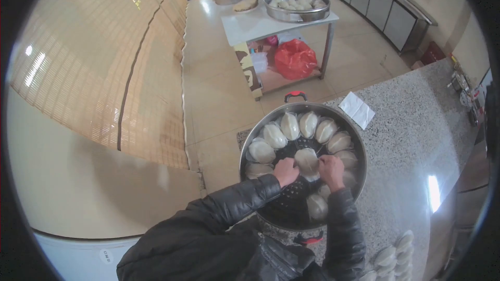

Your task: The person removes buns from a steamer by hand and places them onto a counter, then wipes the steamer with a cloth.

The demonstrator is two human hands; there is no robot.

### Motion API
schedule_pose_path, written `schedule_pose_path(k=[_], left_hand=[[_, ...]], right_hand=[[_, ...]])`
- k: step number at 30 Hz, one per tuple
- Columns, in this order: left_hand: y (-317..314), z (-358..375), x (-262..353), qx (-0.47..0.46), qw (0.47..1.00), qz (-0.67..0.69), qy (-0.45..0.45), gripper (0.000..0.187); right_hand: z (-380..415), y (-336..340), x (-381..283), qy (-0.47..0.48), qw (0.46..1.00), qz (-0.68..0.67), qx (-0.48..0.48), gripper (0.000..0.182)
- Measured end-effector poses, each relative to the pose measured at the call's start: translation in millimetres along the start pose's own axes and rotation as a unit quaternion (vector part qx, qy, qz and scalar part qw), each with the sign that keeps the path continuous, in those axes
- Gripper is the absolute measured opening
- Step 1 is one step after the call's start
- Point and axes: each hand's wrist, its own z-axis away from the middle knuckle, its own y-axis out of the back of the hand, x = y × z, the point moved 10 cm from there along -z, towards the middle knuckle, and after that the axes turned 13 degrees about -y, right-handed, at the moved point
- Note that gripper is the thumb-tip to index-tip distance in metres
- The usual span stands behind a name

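My left hand (286, 172) and my right hand (332, 171) are closed on opposite sides of a large white dumpling (307, 164). They hold it over the middle of a round, dark steamer pan (278, 211) with a perforated bottom. Around the pan's wall several plump dumplings (290, 126) stand in a ring, with thin, clear-looking sheets about them. Near my right sleeve lies another dumpling (316, 206) inside the pan. My fingertips are partly hidden, and the sleeve covers part of the pan's right side.
The pan rests on a speckled stone counter (396, 125), beside a folded white sheet (357, 110). More dumplings (386, 257) sit at the counter's lower right. Beyond stands a white table (242, 28) bearing metal trays (297, 15); a red plastic bag (295, 60) lies underneath. Bamboo blinds (99, 52) hang left.
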Motion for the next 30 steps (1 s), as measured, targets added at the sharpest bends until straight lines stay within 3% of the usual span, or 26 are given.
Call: schedule_pose_path(k=[3, 5, 6, 9, 11, 14, 20, 23, 27, 30], left_hand=[[27, 8, 33, -0.010, 0.994, -0.068, -0.085, 0.022], [5, -11, 13, -0.030, 0.981, 0.032, -0.191, 0.016], [-17, -6, 19, -0.086, 0.968, 0.067, -0.224, 0.015], [-61, 32, 116, -0.214, 0.943, 0.098, -0.234, 0.015], [-107, 84, 196, -0.274, 0.927, -0.029, -0.257, 0.022], [-186, 144, 261, -0.349, 0.880, -0.106, -0.303, 0.023], [-381, 221, 246, -0.482, 0.773, -0.164, -0.377, 0.024], [-449, 263, 245, -0.504, 0.732, -0.218, -0.404, 0.023], [-506, 289, 242, -0.470, 0.713, -0.246, -0.458, 0.027], [-527, 290, 242, -0.457, 0.733, -0.251, -0.438, 0.023]], right_hand=[[26, 40, -4, -0.014, 0.998, -0.061, 0.023, 0.018], [58, 69, 11, -0.042, 0.992, -0.112, 0.044, 0.031], [83, 81, 36, -0.100, 0.986, -0.119, 0.060, 0.035], [162, 117, 103, -0.213, 0.957, -0.162, 0.110, 0.021], [229, 139, 152, -0.259, 0.931, -0.205, 0.158, 0.015], [320, 149, 217, -0.312, 0.895, -0.215, 0.234, 0.013], [466, 98, 330, -0.468, 0.810, -0.215, 0.282, 0.016], [515, 75, 384, -0.519, 0.778, -0.195, 0.296, 0.020], [549, 62, 422, -0.576, 0.745, -0.169, 0.290, 0.024], [554, 54, 442, -0.599, 0.744, -0.122, 0.270, 0.026]])
